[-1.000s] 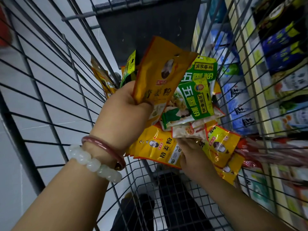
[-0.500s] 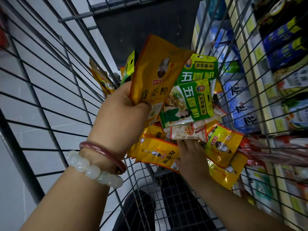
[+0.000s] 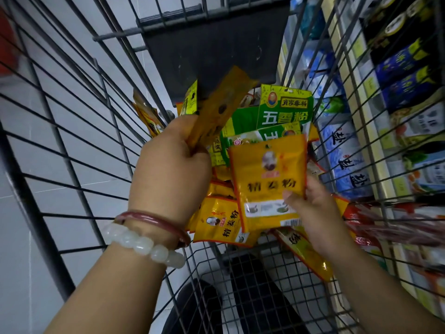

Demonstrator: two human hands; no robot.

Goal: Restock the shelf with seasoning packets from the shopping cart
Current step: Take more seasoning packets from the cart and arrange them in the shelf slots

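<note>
Cart: grey wire shopping cart [image 3: 79, 131] sitting beside stocked shelf [image 3: 395, 121].
Left hand [image 3: 171, 162]: gripping tilted yellow seasoning packet [image 3: 224, 109].
Right hand [image 3: 310, 208]: pinching upright yellow foil packet [image 3: 267, 182] above the pile of packets [image 3: 224, 225].

The scene is lit evenly and rather dimly, with a cool cast on the floor tiles [image 3: 72, 145]; no hard shadows are thrown. The wires of the shopping cart [image 3: 79, 165] are bowed and splayed toward the edges by wide-angle distortion. Motion blur is seen on the yellow packet [image 3: 267, 179], whose print is smeared, and on the tilted packet [image 3: 224, 104] above it. The shelf [image 3: 395, 131] at the right is rendered soft and darker. The red wrappers [image 3: 397, 227] are streaked.
</note>
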